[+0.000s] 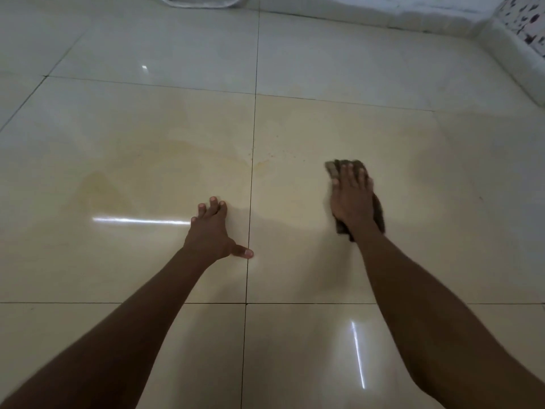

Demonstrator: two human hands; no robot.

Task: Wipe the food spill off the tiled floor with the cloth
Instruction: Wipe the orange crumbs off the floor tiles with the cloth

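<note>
Nearest, low in the frame, two bare forearms reach over the tiled floor [295, 343]. At center, the left hand [211, 231] lies flat with fingers spread, holding nothing. Right of center, the right hand [351, 197] presses straight fingers on the brown cloth [379, 212]. Farther, left of center, a yellowish spill [177, 160] with small crumbs [269, 156] remains, so I judge much wiping is left. At the top edge stands a white object [200, 0].
</note>
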